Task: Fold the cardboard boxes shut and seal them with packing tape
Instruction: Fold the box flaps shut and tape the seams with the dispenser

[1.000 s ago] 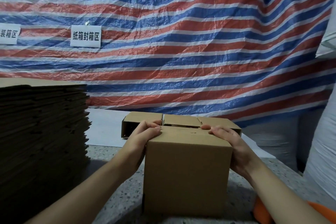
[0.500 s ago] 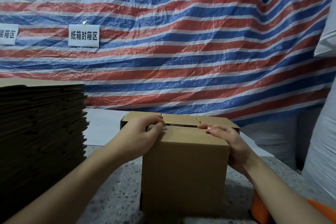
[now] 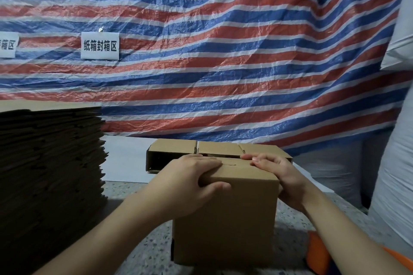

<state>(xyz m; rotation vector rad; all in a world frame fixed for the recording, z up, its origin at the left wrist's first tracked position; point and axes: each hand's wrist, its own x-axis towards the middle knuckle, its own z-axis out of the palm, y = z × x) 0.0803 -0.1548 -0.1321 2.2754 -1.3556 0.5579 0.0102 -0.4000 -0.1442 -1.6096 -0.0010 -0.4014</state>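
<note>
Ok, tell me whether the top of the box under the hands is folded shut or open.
Folded shut: the box has its flaps lying flat under the left hand and right hand. No tape visible.

Tall stack of flat cardboard (image 3: pixel 49 163) blocks the left; open countertop (image 3: pixel 143 248) between it and box (image 3: pixel 225 219)

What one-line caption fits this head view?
Both hands, left hand and right hand, press the cardboard box flaps down beside a flat cardboard stack.
</note>
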